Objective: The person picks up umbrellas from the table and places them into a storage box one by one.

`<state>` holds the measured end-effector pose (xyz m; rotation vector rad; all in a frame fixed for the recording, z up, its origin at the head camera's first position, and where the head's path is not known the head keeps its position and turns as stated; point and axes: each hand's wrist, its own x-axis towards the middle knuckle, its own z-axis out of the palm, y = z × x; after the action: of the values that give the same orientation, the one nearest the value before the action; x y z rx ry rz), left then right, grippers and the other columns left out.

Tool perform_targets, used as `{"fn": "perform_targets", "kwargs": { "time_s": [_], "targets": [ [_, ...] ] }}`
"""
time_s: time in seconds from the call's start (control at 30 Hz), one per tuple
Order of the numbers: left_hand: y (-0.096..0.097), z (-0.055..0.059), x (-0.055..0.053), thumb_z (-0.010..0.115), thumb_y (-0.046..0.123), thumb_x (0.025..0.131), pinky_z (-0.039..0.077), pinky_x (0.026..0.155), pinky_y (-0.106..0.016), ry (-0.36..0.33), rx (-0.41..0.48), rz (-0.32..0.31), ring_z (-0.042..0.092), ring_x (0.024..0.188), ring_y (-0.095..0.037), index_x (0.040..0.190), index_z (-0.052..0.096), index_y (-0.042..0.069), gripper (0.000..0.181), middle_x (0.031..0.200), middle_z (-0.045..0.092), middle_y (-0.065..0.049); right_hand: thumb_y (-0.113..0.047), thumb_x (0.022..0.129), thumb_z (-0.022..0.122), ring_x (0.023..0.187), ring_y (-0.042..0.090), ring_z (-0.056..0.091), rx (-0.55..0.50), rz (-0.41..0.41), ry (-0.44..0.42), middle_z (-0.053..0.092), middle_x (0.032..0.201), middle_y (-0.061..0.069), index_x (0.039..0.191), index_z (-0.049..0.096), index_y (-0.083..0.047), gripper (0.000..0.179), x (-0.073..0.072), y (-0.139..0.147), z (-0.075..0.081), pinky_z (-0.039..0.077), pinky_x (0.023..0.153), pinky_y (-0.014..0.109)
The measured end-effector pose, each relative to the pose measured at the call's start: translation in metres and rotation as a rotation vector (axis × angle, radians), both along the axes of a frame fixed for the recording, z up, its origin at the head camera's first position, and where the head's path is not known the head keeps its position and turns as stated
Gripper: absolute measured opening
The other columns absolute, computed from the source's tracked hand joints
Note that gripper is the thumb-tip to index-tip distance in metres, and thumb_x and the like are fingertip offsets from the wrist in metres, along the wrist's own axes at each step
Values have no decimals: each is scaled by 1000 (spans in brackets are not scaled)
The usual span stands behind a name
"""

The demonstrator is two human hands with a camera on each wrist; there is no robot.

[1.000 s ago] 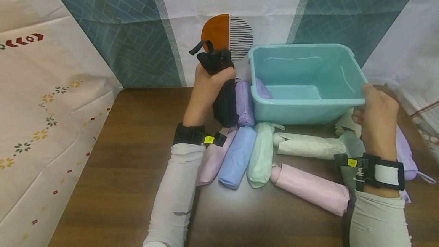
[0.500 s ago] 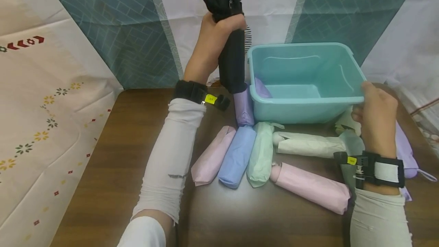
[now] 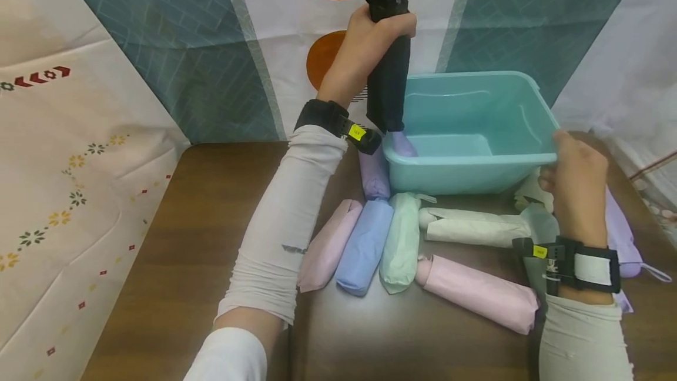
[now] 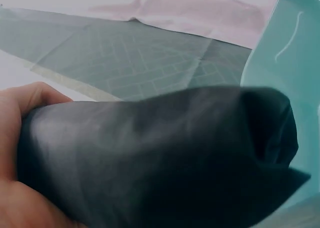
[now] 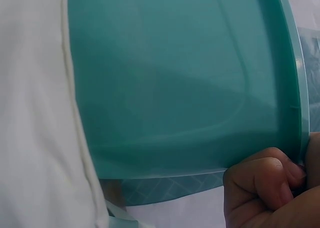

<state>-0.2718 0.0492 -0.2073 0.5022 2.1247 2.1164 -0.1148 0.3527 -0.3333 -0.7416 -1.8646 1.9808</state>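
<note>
In the head view my left hand (image 3: 378, 31) grips a folded black umbrella (image 3: 390, 81) near its strap end. It hangs upright over the left end of a teal plastic tub (image 3: 465, 176), its lower end in front of a purple item (image 3: 404, 144) inside. The left wrist view shows the umbrella's loose cloth end close up, near the tub wall. My right hand (image 3: 579, 178) holds the tub's front right corner. In the right wrist view its fingers (image 5: 262, 180) curl over the rim.
Several folded umbrellas lie before the tub: pink (image 3: 330, 246), blue (image 3: 365, 249), green (image 3: 400, 246), pale green (image 3: 476, 226) and another pink (image 3: 478, 293). A purple one (image 3: 374, 175) lies left of the tub, another (image 3: 620, 234) beyond my right hand. A patterned cloth hangs behind.
My left hand has lifted the black umbrella from beside the purple one and carried it up and right over the tub's left end. The right hand stays on the tub corner.
</note>
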Motion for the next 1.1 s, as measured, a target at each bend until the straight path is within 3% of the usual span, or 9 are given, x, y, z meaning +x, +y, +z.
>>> {"fn": "perform_targets", "kwargs": {
  "time_s": [0.23, 0.53, 0.8, 0.93, 1.1],
  "targets": [
    [9, -18, -9, 66, 25, 79, 47, 78, -38, -99, -3, -29, 58, 97, -22, 118, 47, 12, 45, 108, 57, -8, -38, 90, 67, 55, 14, 44, -33, 2, 30, 46, 74, 3, 94, 58, -5, 34, 3, -1, -3, 37, 45, 25],
    [19, -23, -9, 68, 27, 81, 46, 78, -37, -149, -70, -91, 59, 97, -21, 117, 50, 14, 43, 108, 60, -6, -42, 90, 66, 57, 14, 45, 0, -6, 11, 47, 77, 4, 102, 60, -6, 38, 7, -1, -2, 37, 46, 25],
    [17, -29, -9, 71, 23, 82, 50, 77, -38, -237, -24, -146, 65, 94, -29, 119, 48, 12, 46, 109, 58, -10, -38, 89, 67, 52, 12, 46, -27, -7, 42, 47, 74, 3, 95, 58, -3, 36, 4, -3, -4, 38, 43, 24],
    [17, -29, -11, 73, 30, 83, 48, 81, -35, -246, -101, -148, 61, 101, -21, 128, 39, 18, 58, 118, 53, -4, -41, 90, 65, 51, 12, 47, 25, -19, 4, 47, 75, 3, 95, 57, -5, 38, 3, -2, -4, 38, 43, 25],
    [18, -34, -12, 68, 36, 87, 45, 86, -36, -236, -138, -180, 55, 108, -19, 134, 30, 24, 62, 126, 47, 0, -40, 89, 67, 53, 12, 46, -12, -8, 20, 46, 77, 3, 97, 58, -4, 38, 2, -1, -5, 38, 44, 25]
  ]
}}
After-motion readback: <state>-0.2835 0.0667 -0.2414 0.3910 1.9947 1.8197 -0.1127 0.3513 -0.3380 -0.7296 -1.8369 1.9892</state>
